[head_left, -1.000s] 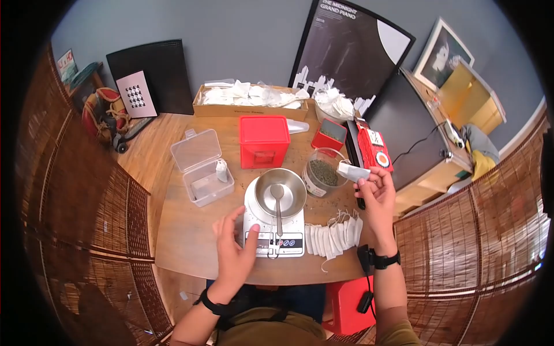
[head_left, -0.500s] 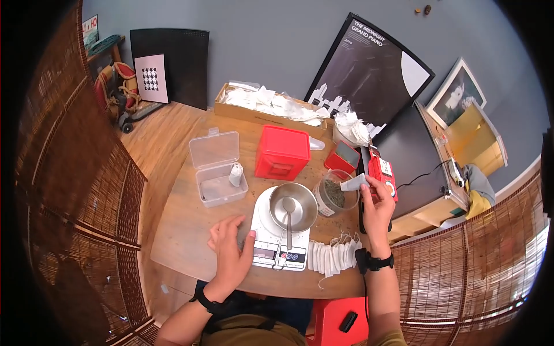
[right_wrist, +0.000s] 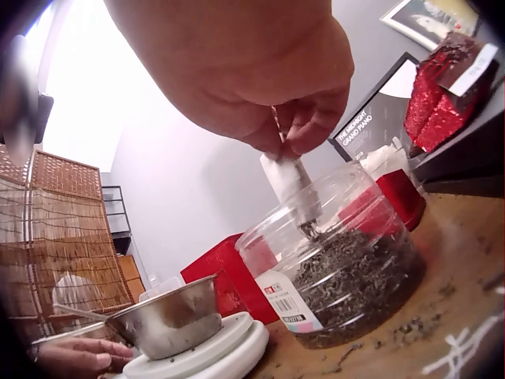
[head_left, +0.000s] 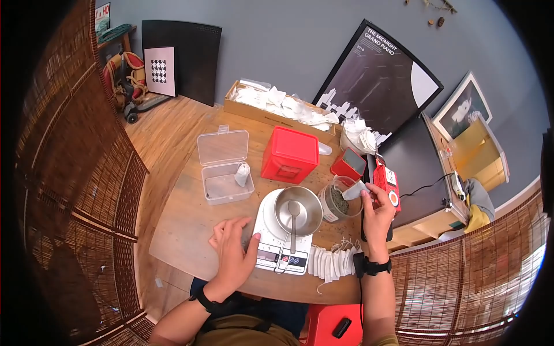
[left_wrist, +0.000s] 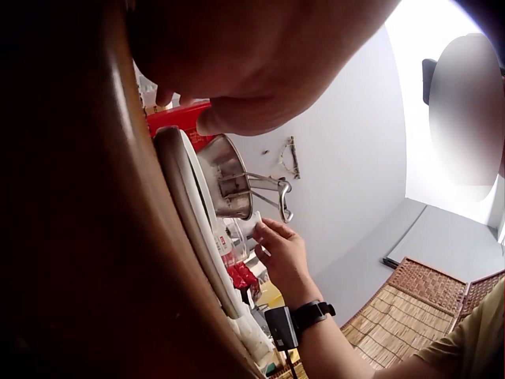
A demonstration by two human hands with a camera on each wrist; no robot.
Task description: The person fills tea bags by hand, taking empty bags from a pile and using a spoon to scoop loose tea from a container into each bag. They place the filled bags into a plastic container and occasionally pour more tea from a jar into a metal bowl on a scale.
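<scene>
My right hand (head_left: 378,216) pinches a small white tea bag (right_wrist: 286,178) between thumb and fingers. In the right wrist view the bag slants down into a clear plastic jar (right_wrist: 292,306) of dark dried leaves, with leaves at its lower end. My left hand (head_left: 234,254) rests at the left side of a white kitchen scale (head_left: 267,242), fingers loosely bent, thumb at the scale's edge. On the scale sits a steel bowl (head_left: 309,214) with a spoon (head_left: 294,225) in it. Several filled tea bags (head_left: 332,263) lie in a row right of the scale.
A clear box (head_left: 228,196) with its lid raised holds one tea bag. Behind the scale stand a red tin (head_left: 290,155) and a smaller open red tin (head_left: 349,163). A long cardboard box (head_left: 277,120) of white bags lines the back. Loose leaves are scattered around the jar.
My right hand has lowered the tea bag from beside the jar to its mouth and tipped it inside. The left hand stays beside the scale. The head view has turned.
</scene>
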